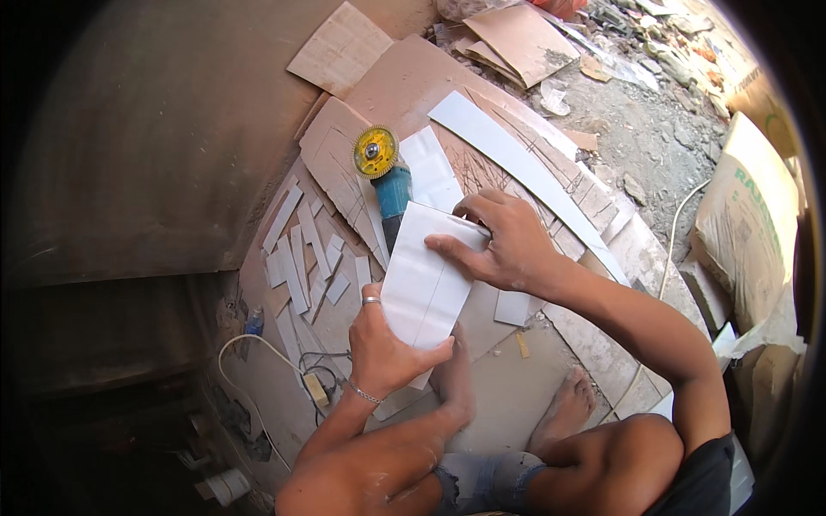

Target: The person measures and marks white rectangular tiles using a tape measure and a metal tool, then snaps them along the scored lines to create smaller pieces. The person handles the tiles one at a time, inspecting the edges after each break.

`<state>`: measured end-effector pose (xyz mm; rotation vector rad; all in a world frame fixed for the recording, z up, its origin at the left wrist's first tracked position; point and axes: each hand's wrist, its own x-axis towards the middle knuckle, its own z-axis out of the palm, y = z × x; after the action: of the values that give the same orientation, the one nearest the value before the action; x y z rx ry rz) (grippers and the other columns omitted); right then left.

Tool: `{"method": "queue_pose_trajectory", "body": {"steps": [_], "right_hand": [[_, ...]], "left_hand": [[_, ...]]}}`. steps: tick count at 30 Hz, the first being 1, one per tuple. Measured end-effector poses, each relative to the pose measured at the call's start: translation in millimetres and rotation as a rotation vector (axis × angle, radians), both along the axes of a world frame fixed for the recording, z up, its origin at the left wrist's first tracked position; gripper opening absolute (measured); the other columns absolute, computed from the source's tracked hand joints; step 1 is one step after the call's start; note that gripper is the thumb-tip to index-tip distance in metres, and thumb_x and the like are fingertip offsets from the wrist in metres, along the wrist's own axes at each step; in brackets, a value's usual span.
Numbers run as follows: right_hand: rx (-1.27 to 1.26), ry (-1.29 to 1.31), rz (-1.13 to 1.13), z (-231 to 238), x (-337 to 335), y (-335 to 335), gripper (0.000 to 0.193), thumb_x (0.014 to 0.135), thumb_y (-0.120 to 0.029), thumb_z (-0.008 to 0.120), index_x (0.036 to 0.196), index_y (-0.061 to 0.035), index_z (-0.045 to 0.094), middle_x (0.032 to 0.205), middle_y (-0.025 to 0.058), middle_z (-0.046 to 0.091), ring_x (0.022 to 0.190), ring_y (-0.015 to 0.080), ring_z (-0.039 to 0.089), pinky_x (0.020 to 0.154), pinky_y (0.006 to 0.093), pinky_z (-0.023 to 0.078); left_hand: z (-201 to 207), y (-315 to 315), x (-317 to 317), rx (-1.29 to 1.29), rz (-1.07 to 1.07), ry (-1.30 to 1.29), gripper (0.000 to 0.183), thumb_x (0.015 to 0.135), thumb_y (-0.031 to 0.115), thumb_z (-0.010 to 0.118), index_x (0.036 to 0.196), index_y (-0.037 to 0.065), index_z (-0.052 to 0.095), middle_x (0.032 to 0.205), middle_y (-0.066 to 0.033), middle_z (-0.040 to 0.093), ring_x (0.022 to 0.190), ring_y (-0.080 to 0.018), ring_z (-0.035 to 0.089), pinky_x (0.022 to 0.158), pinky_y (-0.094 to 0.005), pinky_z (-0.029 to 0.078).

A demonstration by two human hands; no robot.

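Observation:
A white rectangular tile is held up in front of me, tilted, with a thin line running along its length. My left hand grips its lower end, thumb on one edge and fingers on the other. At the upper right edge, my right hand pinches the tile, its thumb lying on the white face and its fingers curled over the edge. Just beyond lies an angle grinder with a yellow cutting disc; the tile hides part of its body. More white tile pieces lie beside the grinder.
Narrow tile offcuts are scattered at left. A long white strip lies across scored brown boards. Rubble and a large sack stand at right. A pale cable with a socket block runs at lower left.

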<state>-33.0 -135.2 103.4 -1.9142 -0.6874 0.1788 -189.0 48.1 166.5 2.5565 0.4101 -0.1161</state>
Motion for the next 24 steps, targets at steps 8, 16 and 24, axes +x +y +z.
{"method": "queue_pose_trajectory", "body": {"steps": [8,16,24], "right_hand": [[0.010,-0.206,-0.356,-2,5,-42,0.060,0.087,-0.053,0.082,0.100,0.0049,0.075,0.087,0.0223,0.073,0.082,0.0365,0.073,0.077,0.0452,0.057],[-0.092,0.014,-0.509,-34,28,-82,0.042,0.094,-0.039,0.077,0.096,0.0026,0.077,0.081,0.0213,0.074,0.070,0.0322,0.074,0.069,0.0410,0.057],[-0.193,0.345,-0.052,-36,-34,-87,0.061,0.081,-0.048,0.085,0.110,0.0055,0.077,0.091,0.0215,0.076,0.080,0.0320,0.073,0.076,0.0408,0.057]], "left_hand": [[-2,-3,15,0.022,-0.120,0.061,0.088,0.062,0.037,0.096,0.125,-0.002,0.048,0.105,-0.0224,0.072,0.094,-0.0405,0.074,0.083,-0.0461,0.060],[-19,-14,24,-0.113,-0.300,0.106,0.095,0.060,0.043,0.104,0.125,-0.002,0.052,0.107,-0.0222,0.073,0.100,-0.0312,0.075,0.087,-0.0398,0.059],[-62,-5,9,-0.429,-0.042,0.251,0.049,0.103,0.040,0.070,0.118,-0.005,0.059,0.105,-0.0193,0.073,0.095,-0.0242,0.071,0.084,-0.0369,0.056]]}}
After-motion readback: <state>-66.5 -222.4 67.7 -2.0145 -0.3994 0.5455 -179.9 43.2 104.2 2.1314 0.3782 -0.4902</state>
